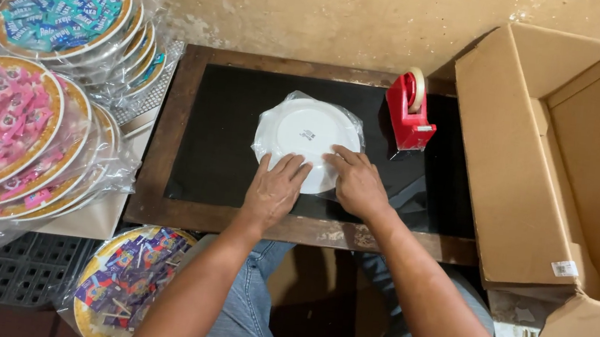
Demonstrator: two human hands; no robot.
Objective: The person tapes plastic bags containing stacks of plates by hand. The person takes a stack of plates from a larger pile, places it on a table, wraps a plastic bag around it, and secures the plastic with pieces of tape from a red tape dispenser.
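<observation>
A small wooden table [163,175] with a black mat inset stands against a rough, stained tan wall. On the mat lies a white plate [304,133], face down, round and glossy, its back uppermost, with thin clear film [270,116] pulled crinkled over it. The left hand [274,188] and right hand [358,183] lie flat on the plate's near edge, fingers spread, each grip open and pressing the film down rather than closing on anything. By the look of it the wrap is gathered but not yet taped. Just right of the plate stands a red tape dispenser [410,115], hard plastic, with a pale roll. Farther right, an open brown cardboard box [539,181] sits empty. Left of the plate, finished stacks [10,135] of film-wrapped plates with pink, teal and purple sachets pile up, shiny and slack.
</observation>
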